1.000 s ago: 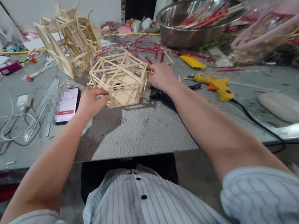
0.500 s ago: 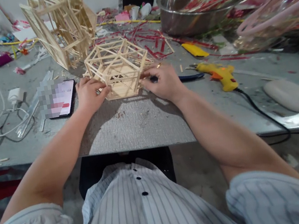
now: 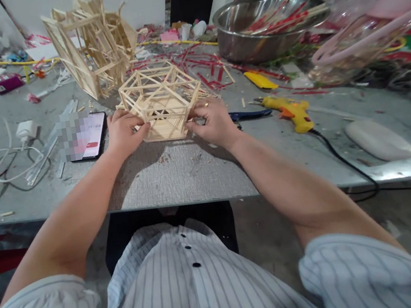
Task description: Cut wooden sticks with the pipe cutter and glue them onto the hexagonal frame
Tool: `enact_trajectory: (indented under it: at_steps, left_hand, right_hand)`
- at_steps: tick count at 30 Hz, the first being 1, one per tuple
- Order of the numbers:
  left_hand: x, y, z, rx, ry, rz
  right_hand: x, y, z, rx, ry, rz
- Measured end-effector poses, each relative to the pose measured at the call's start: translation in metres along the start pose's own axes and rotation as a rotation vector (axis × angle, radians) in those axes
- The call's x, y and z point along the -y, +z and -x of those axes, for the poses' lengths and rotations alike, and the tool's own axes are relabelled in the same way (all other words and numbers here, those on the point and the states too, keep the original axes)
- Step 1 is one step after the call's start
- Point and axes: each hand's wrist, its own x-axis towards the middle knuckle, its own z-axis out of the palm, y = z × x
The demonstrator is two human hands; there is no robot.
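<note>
While both hands sit at its near side, a six-sided, pale wooden stick frame (image 3: 163,104) stands between them on the grey, textured table (image 3: 178,177). Left hand (image 3: 125,131): thumb against the near left corner, fingers bent round the left side, so clamped on the frame. Right hand (image 3: 213,124): thumb and forefinger pinched on the near right corner, low down, other fingers curled, gold-coloured ring (image 3: 207,105) on one. Contact under the fingertips is partly hidden; can't tell how hard either presses.

Just left of the left hand: black-edged smartphone (image 3: 95,135), face up, screen lit, partly blurred out. Farther left, clear flat plastic strips (image 3: 39,162) and a square white charger plug (image 3: 27,130). Ahead of the left hand, past the frame: taller, irregular pale wooden stick structure (image 3: 95,46); can't tell if the two touch.

Just right of the right hand: dark blue tool handle (image 3: 251,114), one end hidden by the hand. Then a yellow plastic glue gun (image 3: 297,114), black cord (image 3: 337,153) trailing toward the near edge. Farther right, smooth white oval object (image 3: 379,139). Ahead of the right hand: flat yellow piece (image 3: 261,80), then a round stainless steel bowl (image 3: 238,43) holding red and pale sticks (image 3: 286,21).
</note>
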Motion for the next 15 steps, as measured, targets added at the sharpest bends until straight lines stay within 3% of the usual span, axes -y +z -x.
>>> enact_trajectory:
  at_steps: [6, 15]
  left_hand:
    - [0.007, -0.0096, 0.0026, 0.06, 0.046, 0.019]
    - [0.007, -0.009, 0.0043, 0.036, 0.048, 0.03]
  right_hand:
    - [0.0062, -0.002, 0.0012, 0.085, -0.027, -0.014]
    - [0.0093, -0.0053, 0.0006, 0.146, -0.008, -0.039]
